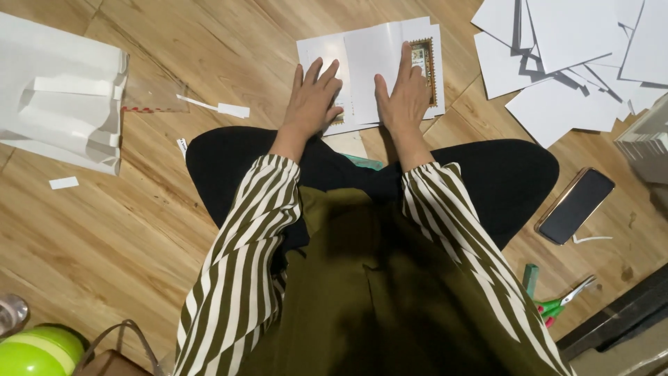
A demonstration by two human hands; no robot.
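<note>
At 12 o'clock on the wood floor [139, 230], a folded white paper sheet [369, 69] lies flat, partly covered by both hands; its lower edge is hidden behind the wrists and the black knees [508, 181]. A small ornate patterned panel [424, 63], gold and brown, peeks out beside the right fingers; detail too small to make out. Something teal at the knees is mostly hidden; cannot tell what it is.

Scattered white sheets [570, 63] at 1-2 o'clock are cut off by the top and right edges, overlapping loosely, matte and flat. White folded bag-like paper [62, 104] at 10 o'clock is cut off at the left, with a clear plastic piece [156, 94] just beside it. A thin white paper strip [216, 106] lies near that. Dark glossy phone [576, 205] at 3 o'clock, screen off, gold rim. Scissors [563, 301] with green and pink handles at 4 o'clock, blades partly visible. Round green bottle [38, 351] at 8 o'clock is cut off by the bottom edge.

Left hand [312, 101]: open, fingers spread, palm down pressing on the sheet's left part. Right hand [402, 94]: open, fingers together and straight, palm down flat on the sheet's right part, fingertips next to the patterned panel. Neither hand grips anything. Striped sleeves [243, 251] cover both forearms.
</note>
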